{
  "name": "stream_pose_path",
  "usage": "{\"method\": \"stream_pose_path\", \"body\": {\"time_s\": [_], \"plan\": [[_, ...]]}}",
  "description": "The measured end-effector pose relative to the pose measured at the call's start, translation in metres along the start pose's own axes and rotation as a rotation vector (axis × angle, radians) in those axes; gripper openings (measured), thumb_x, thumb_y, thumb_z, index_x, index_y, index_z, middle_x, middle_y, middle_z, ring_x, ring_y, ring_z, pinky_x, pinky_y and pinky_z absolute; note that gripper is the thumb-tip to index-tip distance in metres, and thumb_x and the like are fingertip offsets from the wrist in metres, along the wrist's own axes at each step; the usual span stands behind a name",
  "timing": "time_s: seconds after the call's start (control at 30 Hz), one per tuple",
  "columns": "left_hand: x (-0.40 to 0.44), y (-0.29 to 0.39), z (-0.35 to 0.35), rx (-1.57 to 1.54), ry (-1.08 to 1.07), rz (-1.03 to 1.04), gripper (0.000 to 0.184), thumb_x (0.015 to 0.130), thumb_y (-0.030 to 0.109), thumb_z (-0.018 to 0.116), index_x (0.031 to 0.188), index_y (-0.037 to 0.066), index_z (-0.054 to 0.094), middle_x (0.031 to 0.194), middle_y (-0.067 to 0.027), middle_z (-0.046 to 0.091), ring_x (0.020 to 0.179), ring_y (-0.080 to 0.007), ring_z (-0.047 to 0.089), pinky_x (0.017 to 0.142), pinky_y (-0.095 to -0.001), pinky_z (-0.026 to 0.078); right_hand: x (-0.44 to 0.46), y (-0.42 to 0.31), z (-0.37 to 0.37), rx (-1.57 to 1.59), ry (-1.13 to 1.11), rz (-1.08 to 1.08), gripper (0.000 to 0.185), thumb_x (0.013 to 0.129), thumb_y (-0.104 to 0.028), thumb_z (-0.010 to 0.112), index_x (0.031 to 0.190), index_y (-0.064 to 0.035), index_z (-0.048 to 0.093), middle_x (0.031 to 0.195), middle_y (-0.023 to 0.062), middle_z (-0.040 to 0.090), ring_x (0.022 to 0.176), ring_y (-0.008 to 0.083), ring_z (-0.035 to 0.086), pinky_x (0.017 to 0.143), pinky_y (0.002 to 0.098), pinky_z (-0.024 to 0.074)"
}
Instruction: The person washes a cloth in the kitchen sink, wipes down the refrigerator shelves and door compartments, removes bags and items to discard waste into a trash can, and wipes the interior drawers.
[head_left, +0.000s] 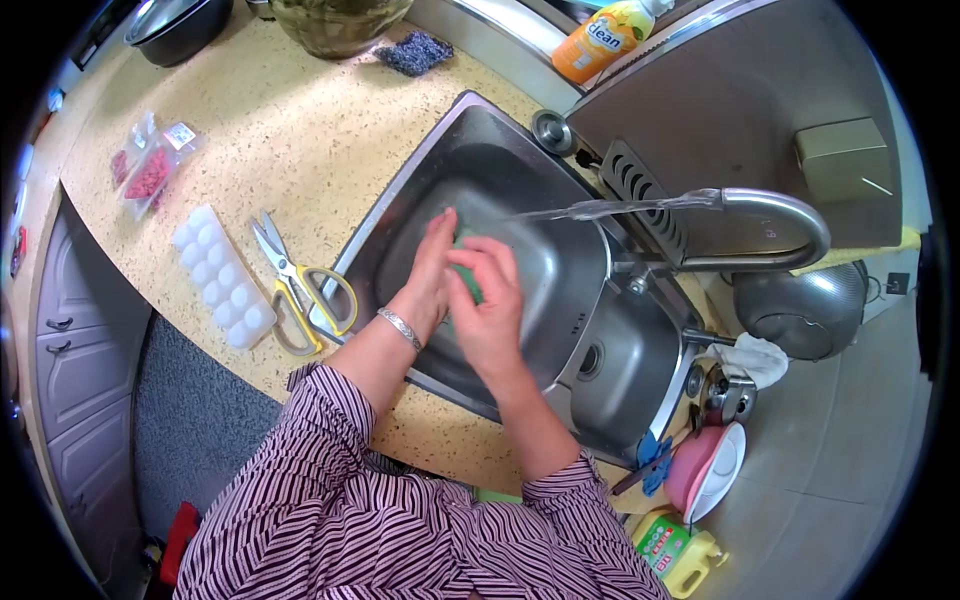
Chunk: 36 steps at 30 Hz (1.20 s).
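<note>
My left hand [428, 268], with a silver bracelet at the wrist, is above the large sink basin [545, 340]. Its fingers are close together against a small green item [466, 282]. My right hand [488, 308] curls its fingers round the other side of that item. Mostly covered by both hands, the green item's exact kind cannot be made out. Water [600, 209] streams from the curved faucet [775, 200] into the basin, beyond my fingertips.
Left of the sink, yellow-handled scissors [292, 272], a white egg tray [222, 278] and small bags of red pieces [150, 172] lie on the counter [270, 110]. A smaller basin [635, 375] adjoins on the right. A pink bowl [695, 465] stands near it.
</note>
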<state>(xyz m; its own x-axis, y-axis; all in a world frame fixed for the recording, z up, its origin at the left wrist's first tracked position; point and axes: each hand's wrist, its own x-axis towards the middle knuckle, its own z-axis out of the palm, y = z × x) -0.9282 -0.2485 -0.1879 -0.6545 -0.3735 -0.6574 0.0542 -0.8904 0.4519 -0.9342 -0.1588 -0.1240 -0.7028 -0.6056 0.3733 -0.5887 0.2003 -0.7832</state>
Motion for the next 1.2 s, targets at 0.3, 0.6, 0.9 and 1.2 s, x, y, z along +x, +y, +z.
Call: {"method": "stream_pose_path", "body": {"time_s": [0.3,0.6,0.9,1.2], "plan": [[0.001,-0.015,0.011,-0.002,-0.111,-0.141,0.042,0.104,0.039,0.04,0.114,0.002,0.056,0.102,-0.0111,0.065,0.085,-0.0189,0.065,0.069,-0.0346,0.054,0.067,0.083,0.011,-0.285,-0.013,0.226,0.019,0.088,-0.02,0.066,0.08,-0.0034,0.065,0.086,0.0182,0.062,0.082,0.0359,0.06,0.072,0.0423,0.047],[0.023,-0.031,-0.016,-0.165,-0.236,-0.188,0.04,0.103,0.041,0.041,0.108,0.005,0.057,0.094,-0.0108,0.064,0.085,-0.0231,0.064,0.08,-0.04,0.052,0.012,0.02,0.001,-0.159,-0.003,-0.087,0.011,0.082,-0.004,0.059,0.093,-0.0029,0.062,0.096,0.0173,0.061,0.095,0.0362,0.059,0.084,0.0428,0.0479],[0.001,-0.027,0.012,0.134,-0.184,-0.141,0.034,0.104,0.038,0.041,0.11,0.008,0.055,0.094,-0.0079,0.063,0.085,-0.0201,0.063,0.075,-0.0368,0.053,0.054,0.094,-0.02,-0.422,-0.004,0.226,0.012,0.085,-0.013,0.057,0.092,-0.0035,0.061,0.095,0.0199,0.061,0.096,0.0399,0.058,0.083,0.047,0.0472],[0.003,-0.019,-0.007,-0.14,-0.377,-0.329,0.038,0.102,0.046,0.045,0.11,0.01,0.053,0.1,-0.0084,0.061,0.086,-0.0191,0.062,0.075,-0.0358,0.052,0.019,-0.013,-0.007,-0.159,-0.043,-0.007,0.025,0.084,-0.026,0.067,0.088,-0.0021,0.06,0.077,0.0214,0.059,0.076,0.0426,0.059,0.071,0.0457,0.0474]]}}
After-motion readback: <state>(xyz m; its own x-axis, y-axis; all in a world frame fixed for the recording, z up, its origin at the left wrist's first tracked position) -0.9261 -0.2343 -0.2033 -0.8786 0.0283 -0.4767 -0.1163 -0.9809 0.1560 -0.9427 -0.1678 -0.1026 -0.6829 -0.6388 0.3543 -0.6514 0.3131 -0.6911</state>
